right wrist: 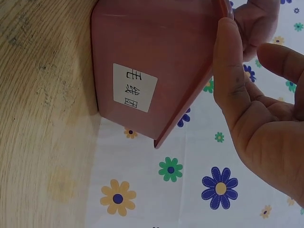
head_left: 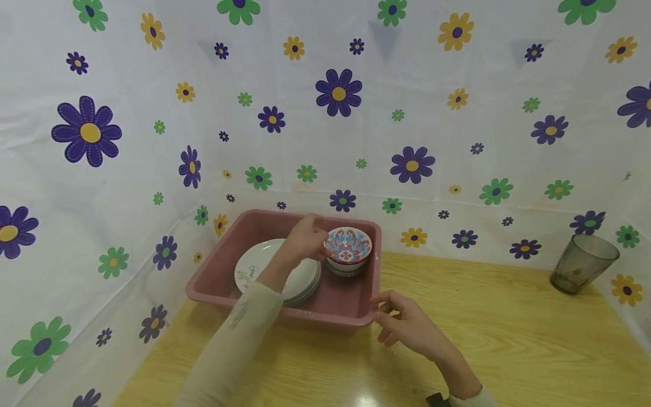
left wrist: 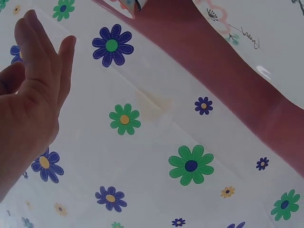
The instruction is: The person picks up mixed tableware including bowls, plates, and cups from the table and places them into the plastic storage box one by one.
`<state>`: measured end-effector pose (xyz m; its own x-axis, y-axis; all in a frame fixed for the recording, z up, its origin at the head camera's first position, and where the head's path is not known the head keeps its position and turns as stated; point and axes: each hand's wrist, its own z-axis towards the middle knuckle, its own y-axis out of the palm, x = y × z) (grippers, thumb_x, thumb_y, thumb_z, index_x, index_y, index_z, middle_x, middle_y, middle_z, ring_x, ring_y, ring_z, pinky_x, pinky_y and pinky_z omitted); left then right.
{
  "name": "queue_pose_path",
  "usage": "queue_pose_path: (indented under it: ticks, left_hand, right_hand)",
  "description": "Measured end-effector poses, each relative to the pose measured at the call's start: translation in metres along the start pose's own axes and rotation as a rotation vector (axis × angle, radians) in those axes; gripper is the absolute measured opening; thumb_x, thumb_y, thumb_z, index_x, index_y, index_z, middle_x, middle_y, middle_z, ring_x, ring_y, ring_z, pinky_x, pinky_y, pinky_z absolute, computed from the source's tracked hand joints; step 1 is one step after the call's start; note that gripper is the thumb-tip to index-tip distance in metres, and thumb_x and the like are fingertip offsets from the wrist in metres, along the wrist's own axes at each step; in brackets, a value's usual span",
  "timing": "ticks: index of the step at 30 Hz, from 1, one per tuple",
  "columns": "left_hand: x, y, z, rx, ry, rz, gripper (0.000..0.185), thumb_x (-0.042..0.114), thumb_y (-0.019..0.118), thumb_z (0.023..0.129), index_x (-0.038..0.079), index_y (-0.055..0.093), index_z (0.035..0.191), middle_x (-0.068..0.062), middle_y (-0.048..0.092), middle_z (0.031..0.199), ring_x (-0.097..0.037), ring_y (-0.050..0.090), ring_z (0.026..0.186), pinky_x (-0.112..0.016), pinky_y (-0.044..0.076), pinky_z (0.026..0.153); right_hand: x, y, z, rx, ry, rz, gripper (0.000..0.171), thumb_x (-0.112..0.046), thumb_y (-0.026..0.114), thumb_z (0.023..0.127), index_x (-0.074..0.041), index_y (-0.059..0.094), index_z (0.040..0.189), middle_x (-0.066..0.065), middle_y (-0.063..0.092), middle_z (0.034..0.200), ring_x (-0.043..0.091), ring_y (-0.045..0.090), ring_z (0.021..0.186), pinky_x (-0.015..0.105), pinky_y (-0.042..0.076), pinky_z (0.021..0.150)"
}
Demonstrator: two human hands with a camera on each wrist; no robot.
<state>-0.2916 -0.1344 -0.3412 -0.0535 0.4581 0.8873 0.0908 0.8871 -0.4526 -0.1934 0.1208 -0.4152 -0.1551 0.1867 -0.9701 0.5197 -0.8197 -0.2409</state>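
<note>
In the head view a reddish-pink tub (head_left: pixel 208 277) stands on the wooden table. It holds a small stack of white plates (head_left: pixel 259 254) and, to their right, stacked bowls topped by a red-and-blue patterned bowl (head_left: pixel 348 246). My left hand (head_left: pixel 303 240) reaches over the plates, its fingers overlapping the patterned bowl's left edge. The left wrist view has this hand (left wrist: pixel 40 76) with extended fingers, apart from the bowl's edge (left wrist: pixel 126 7) at the top. Beside the tub's front right corner is my right hand (head_left: pixel 409 325). One straight finger (right wrist: pixel 229 61) lies at the rim.
A grey see-through glass (head_left: pixel 585 263) stands at the table's far right. White sheeting (head_left: pixel 305 73) with printed flowers rises behind and beside the table (head_left: pixel 483 333). The tub's outer wall bears a white label (right wrist: pixel 134 88) with handwritten characters.
</note>
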Motion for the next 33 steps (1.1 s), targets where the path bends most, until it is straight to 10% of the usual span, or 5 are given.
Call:
queue_pose_path:
  ticks: [33]
  left_hand:
    - [-0.009,0.055,-0.089,0.072,0.416,0.086,0.041,0.009,0.052,0.097,0.011,0.053,0.138,-0.008,0.066,0.124,-0.021,0.065,0.106,-0.039,0.054,0.090]
  right_hand:
    - [-0.013,-0.012,-0.010,-0.006,0.015,-0.136,0.034,-0.018,0.057,0.101,-0.001,0.054,0.131,0.013,0.061,0.101,0.028,0.066,0.075,0.034,0.057,0.061]
